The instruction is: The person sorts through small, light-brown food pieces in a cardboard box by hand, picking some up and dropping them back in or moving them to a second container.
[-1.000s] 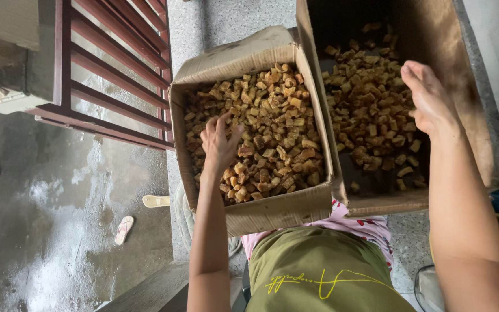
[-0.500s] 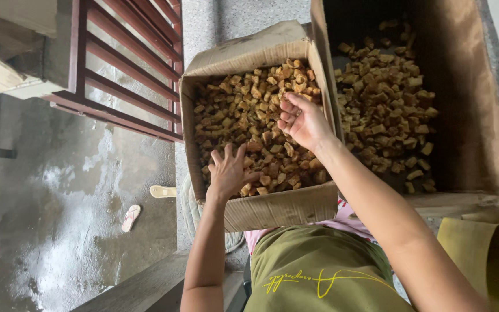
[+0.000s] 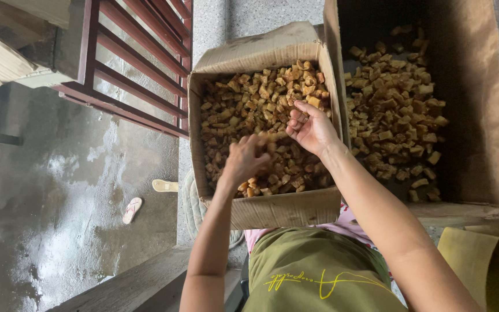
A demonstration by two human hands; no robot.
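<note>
Leftmost, a wet concrete floor (image 3: 59, 219) carries two pale sandals (image 3: 145, 199), with a dark red railing (image 3: 140, 63) above. Next, the left hand (image 3: 246, 162) dips into the smaller cardboard box (image 3: 284, 211), fingers curled down among the brown chunks (image 3: 249, 104); whether it grips any I cannot tell. Just beside it, the right hand (image 3: 313, 130) lies palm-up over the same heap, fingers loosely cupped and pressed together. The shared box wall separates this from a larger cardboard box (image 3: 480, 115) on the right, also holding chunks.
</note>
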